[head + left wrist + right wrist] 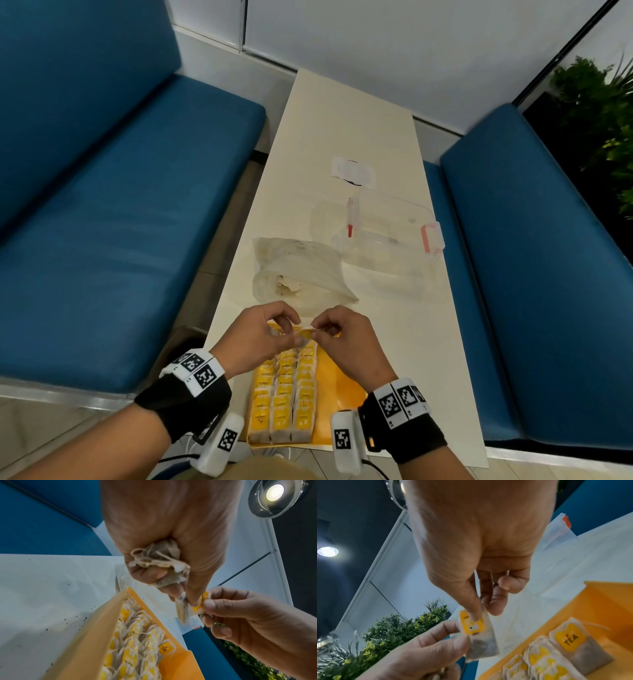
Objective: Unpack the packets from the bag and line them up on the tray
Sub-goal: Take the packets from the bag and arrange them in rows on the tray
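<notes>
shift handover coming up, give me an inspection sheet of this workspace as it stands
surface: cream table, dark specks near the tray in the left wrist view
job's things: orange tray holds three rows of tea packets, right part bare; plastic bag lies beyond it, a few packets still inside
clutter: clear box with red latches, its lid farther back
hands: left hand and right hand pinch one packet between them above the tray's far end; left hand also holds a bunch of packets in its palm
cables: leads run from the wrist cameras at the near edge
surroundings: blue benches both sides, white wall, plant at right
</notes>
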The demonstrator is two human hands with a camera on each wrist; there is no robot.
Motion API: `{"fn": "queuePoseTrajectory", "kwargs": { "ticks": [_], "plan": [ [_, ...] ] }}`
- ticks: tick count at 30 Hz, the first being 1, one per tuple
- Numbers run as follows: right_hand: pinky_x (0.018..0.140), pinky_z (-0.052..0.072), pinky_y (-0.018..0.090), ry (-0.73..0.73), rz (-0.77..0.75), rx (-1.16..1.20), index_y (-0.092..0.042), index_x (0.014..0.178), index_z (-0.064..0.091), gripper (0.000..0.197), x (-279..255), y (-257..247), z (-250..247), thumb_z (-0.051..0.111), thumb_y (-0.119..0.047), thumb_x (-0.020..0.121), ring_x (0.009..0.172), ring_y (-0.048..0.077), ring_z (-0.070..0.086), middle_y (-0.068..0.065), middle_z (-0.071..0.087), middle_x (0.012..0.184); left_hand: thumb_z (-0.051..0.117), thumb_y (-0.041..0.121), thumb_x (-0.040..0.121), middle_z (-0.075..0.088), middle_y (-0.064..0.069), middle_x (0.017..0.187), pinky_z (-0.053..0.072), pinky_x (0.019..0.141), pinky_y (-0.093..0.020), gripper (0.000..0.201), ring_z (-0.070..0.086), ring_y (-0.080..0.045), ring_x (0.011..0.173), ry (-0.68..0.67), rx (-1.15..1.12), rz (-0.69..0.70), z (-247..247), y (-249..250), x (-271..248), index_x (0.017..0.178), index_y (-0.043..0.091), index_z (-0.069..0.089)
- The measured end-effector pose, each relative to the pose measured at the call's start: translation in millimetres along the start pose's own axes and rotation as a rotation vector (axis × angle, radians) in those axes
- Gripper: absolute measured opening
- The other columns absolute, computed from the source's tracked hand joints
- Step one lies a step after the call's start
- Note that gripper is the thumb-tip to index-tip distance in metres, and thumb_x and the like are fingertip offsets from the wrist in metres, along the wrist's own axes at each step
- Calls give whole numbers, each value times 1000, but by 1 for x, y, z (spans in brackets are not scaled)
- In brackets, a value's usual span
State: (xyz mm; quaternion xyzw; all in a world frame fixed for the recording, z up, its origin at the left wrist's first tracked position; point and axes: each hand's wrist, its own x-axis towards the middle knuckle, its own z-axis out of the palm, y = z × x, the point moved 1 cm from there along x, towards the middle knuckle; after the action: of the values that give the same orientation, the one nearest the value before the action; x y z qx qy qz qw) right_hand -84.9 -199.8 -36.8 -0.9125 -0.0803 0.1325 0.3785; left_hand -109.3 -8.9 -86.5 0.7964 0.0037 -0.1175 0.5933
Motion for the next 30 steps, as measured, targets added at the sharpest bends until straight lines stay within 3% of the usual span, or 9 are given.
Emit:
{"fn": "queuePoseTrajectory", "kwargs": {
  "ticks": [2,5,12,19,30],
  "plan": [
    [74,47,10,15,-4,-109,-22,88,74,13,3,8,-4,71,-9,86,80,0,61,-7,65,90,88,29,79,71,5,80,50,55,-20,21,57,2,53,49,36,-65,-4,-6,1,91,33,72],
    [83,50,22,-10,26,-276,-19,99,77,16,5,26,-6,64,-13,91,92,11,61,0,64,98,86,31,80,69,3,78,50,59,-22,19,59,-2,52,125,105,-153,-12,-16,1,91,34,70],
    [79,51,30,-142,119,-489,-23,97,74,20,1,45,-4,56,-17,90,96,18,62,-1,67,104,82,29,85,68,1,81,40,55,-13,34,63,-8,65,85,216,-253,-15,-35,-3,115,33,66],
    [77,54,32,-180,202,-487,-20,93,72,14,5,50,7,60,-16,87,90,21,66,3,71,98,82,25,85,68,2,82,42,57,-15,39,63,-7,66,56,221,-264,-13,-45,-3,120,32,67],
    [70,55,34,3,282,-344,-10,92,65,15,13,52,19,50,-8,92,80,23,65,10,69,92,82,24,85,69,0,82,46,59,-18,39,63,-6,63,37,186,-276,-14,-49,-1,119,33,67]
  ]
}}
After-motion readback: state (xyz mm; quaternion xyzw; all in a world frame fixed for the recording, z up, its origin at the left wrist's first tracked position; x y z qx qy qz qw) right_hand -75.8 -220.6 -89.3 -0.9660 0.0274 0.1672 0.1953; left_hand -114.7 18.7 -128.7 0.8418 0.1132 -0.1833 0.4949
